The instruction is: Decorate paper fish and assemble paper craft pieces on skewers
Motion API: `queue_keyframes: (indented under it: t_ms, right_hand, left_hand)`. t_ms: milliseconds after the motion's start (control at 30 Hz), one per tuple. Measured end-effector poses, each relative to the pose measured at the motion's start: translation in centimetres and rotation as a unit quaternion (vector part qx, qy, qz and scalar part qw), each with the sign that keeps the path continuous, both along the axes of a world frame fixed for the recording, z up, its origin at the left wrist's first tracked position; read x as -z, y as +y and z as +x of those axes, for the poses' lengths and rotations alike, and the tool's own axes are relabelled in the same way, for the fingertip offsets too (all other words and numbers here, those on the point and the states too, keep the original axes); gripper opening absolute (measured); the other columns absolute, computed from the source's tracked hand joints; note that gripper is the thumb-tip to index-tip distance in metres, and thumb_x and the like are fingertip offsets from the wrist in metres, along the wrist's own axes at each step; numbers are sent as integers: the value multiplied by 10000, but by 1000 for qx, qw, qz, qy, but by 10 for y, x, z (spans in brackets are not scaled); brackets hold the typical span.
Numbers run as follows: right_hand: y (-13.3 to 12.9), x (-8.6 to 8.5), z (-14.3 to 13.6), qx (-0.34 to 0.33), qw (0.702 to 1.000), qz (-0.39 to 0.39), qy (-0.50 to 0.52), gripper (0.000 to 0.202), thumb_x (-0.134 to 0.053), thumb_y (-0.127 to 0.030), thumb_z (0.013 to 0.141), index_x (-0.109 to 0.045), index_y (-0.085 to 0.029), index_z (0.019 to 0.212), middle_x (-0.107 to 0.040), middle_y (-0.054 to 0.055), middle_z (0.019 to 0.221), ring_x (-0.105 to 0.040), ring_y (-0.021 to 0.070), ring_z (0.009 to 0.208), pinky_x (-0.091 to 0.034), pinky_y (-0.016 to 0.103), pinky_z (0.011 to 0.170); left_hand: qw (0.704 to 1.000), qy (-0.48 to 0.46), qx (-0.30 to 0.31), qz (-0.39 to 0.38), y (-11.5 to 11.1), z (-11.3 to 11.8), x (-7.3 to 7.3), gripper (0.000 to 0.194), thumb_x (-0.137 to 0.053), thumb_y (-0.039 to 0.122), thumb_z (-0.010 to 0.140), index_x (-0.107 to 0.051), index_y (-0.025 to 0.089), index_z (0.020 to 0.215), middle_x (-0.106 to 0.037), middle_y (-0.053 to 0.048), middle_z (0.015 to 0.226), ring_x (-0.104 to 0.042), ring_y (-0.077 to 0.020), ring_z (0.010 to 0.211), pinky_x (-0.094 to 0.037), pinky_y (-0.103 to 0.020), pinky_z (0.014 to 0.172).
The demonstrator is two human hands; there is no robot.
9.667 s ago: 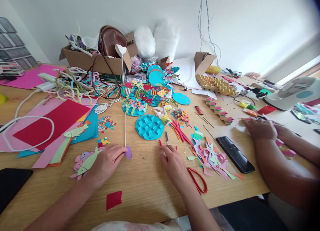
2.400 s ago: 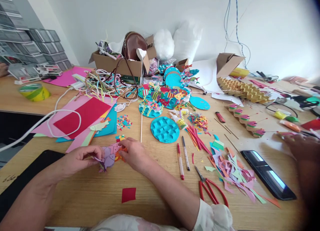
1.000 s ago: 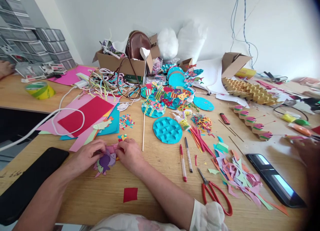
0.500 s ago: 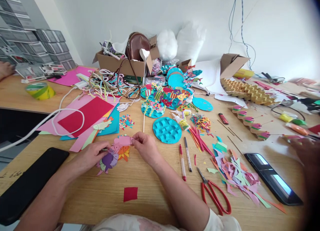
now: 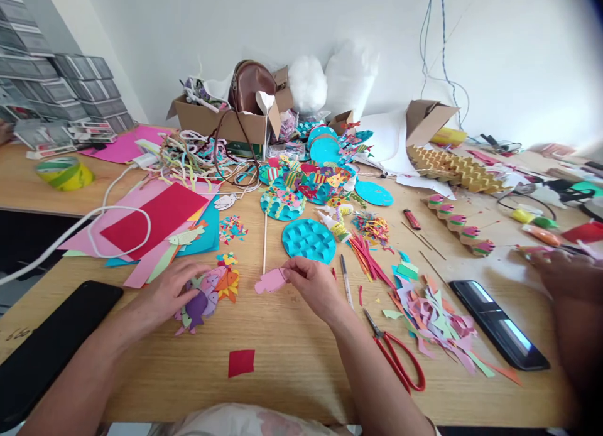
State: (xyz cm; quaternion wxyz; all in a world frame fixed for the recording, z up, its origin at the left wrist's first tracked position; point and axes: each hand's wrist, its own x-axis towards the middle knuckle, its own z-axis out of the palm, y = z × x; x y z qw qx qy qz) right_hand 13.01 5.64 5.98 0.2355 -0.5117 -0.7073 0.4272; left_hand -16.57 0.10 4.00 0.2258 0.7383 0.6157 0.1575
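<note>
My right hand (image 5: 316, 288) pinches a pink paper cutout (image 5: 271, 281) by its right end, above the bare wood. My left hand (image 5: 172, 291) rests at the left side of a small pile of paper fish (image 5: 200, 305) in purple, pink and orange. Its thumb and fingers are apart, touching the pile's edge. A small red paper piece (image 5: 241, 363) lies nearer to me. Red-handled scissors (image 5: 393, 354) lie to the right of my right forearm, blades pointing away. A pen (image 5: 346, 280) lies beyond that forearm, and a red pen is mostly hidden by it.
Coloured paper sheets (image 5: 155, 219) and a black phone-like slab (image 5: 61, 342) lie left. Turquoise discs (image 5: 308, 241), glue bottles and paper strips sit ahead. Paper scraps (image 5: 438, 323) and a dark device with lit panels (image 5: 499, 323) lie right. Another person's hand (image 5: 565, 272) is at far right.
My right hand has moved right and slightly nearer, carrying the pink cutout away from the fish pile. My left hand's fingers have spread a little. The view has shifted slightly.
</note>
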Motion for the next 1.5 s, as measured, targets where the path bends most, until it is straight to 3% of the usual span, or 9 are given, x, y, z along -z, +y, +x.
queue_keyframes:
  t_ms: [67,133,333,467,700,967,1133,1233,1500]
  right_hand:
    - [0,2,9,5,1000,-9,-5,127,-528,-183,788,-654,-171,769,-633,-12,661,-526,106,601,-345,203,537]
    - [0,4,18,4,1000,-15,-21,110,-549,-196,782,-655,-166,781,-631,-12,658,-524,105,591,-334,203,524]
    - [0,12,25,-31,994,-1,-109,151,-547,-120,761,-686,-172,730,-625,-13,633,-528,109,612,-308,205,525]
    - [-3,11,28,-24,979,38,-198,145,-554,-147,779,-690,-180,815,-671,29,777,-570,137,698,-332,226,582]
    - [-13,2,66,110,924,50,-363,146,-479,-218,863,-619,-178,847,-663,71,874,-605,186,794,-333,258,599]
    - [-28,19,54,114,892,41,-435,212,-391,-113,852,-530,-191,991,-654,112,930,-637,235,780,-345,287,557]
    - [-31,21,63,183,943,54,-274,269,-436,-139,806,-487,-158,1070,-630,40,750,-605,191,690,-384,272,579]
    - [-36,25,65,181,965,104,-158,240,-395,-190,840,-517,-151,1043,-614,66,810,-590,182,740,-426,273,622]
    - [-54,34,63,156,974,119,-113,217,-370,-205,856,-566,-169,944,-651,87,872,-608,191,818,-453,293,711]
  left_hand:
    - [996,21,-14,86,0,1,-5,375,-466,395,781,-585,231,1097,-605,-65,1166,-500,-274,1149,-383,-412,992]
    - [995,19,-7,100,0,12,-14,362,-462,396,817,-569,252,1133,-602,-43,1180,-506,-254,1142,-388,-387,990]
    - [971,-18,236,25,5,99,-25,397,-305,69,835,-609,233,1030,-644,-27,1053,-572,-162,1002,-449,-290,891]
    - [957,-10,290,13,10,135,-12,361,-352,41,833,-600,223,1022,-613,-31,1079,-548,-157,1026,-440,-295,906]
    - [950,52,306,29,11,124,17,530,-329,-15,808,-478,218,1260,-459,-58,1374,-374,-181,1286,-359,-377,1043]
    - [921,111,347,137,2,122,28,426,-399,63,836,-512,191,1227,-559,-78,1262,-427,-229,1228,-370,-427,1028]
    - [937,152,287,128,-11,137,25,336,-541,211,836,-543,183,1171,-569,-95,1198,-446,-274,1180,-358,-476,1009]
    - [952,149,246,101,-17,150,24,407,-604,273,805,-519,199,1196,-563,-93,1168,-459,-276,1138,-343,-503,1006]
    - [955,117,237,134,-13,157,22,266,-535,153,828,-565,185,1091,-591,-76,1085,-515,-242,1046,-428,-439,948]
